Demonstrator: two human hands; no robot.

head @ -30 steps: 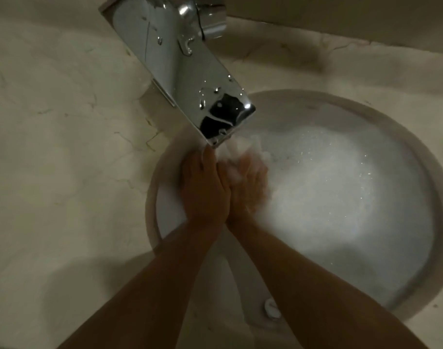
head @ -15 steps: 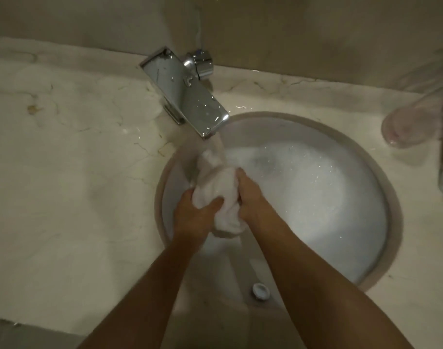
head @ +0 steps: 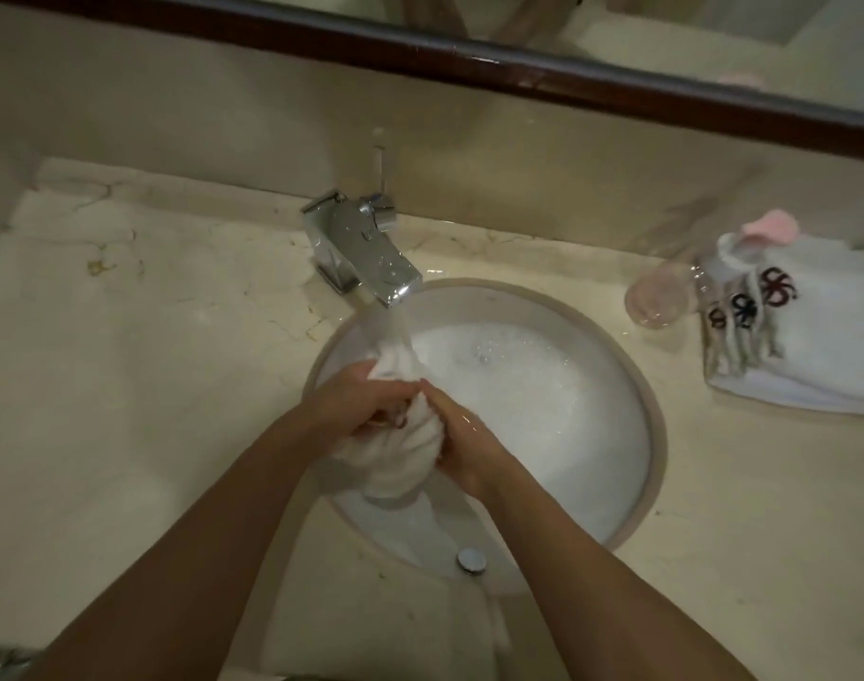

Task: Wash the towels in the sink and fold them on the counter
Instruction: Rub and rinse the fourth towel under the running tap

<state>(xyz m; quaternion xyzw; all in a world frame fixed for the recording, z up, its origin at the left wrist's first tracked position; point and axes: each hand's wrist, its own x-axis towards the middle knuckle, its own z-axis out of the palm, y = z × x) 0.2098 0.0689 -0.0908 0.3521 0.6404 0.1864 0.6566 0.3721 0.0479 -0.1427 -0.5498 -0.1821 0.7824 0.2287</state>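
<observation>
- The marble bench point(head: 150, 385) spreads around a round sink point(head: 658, 435), which holds foamy water across its right and far side.
- A stack of folded white towels point(head: 813, 366) with dark flower emblems lies on the bench at the far right, well apart from the sink; a pink cloth point(head: 771, 227) rests on its far end.
- The white towel point(head: 405, 459) being washed is bunched into a wet wad over the left part of the sink, its far tip under the running stream from the chrome faucet point(head: 366, 248).
- The left hand point(head: 351, 400) has its grip closed round the towel's far-left part; the right hand point(head: 464, 444) has its grip closed round the right side, both squeezing.
- A clear glass tumbler point(head: 658, 299) stands just left of the folded stack.
- A metal overflow cap point(head: 471, 559) sits on the sink's near wall.
- Risk, as a judgement: the water is running into a sink that already holds suds, so it may rise toward the rim if the drain is shut.
- Hard wringing could fling suds or drips onto the bench, wetting the place meant for folding.
- Lifting the soaked wad out too soon would trail water toward the dry stack.
</observation>
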